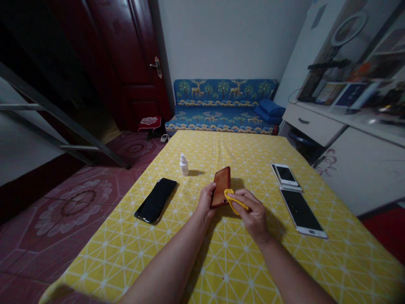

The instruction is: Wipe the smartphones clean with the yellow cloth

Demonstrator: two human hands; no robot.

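A left hand (206,202) grips a phone in a reddish-brown case (221,185) tilted up off a yellow patterned tablecloth (221,261), baring its surface to a right hand (251,213) pinching a yellow cloth (232,200) against it, with a small white bottle (184,165), a black phone (155,200) and a white phone (300,213) set within reach.

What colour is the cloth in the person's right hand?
The cloth is bright yellow, and it shows best in the head view.

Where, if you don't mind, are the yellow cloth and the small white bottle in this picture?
yellow cloth (228,197): head view, on the folded end by the fingers.
small white bottle (184,167): head view, on its body.
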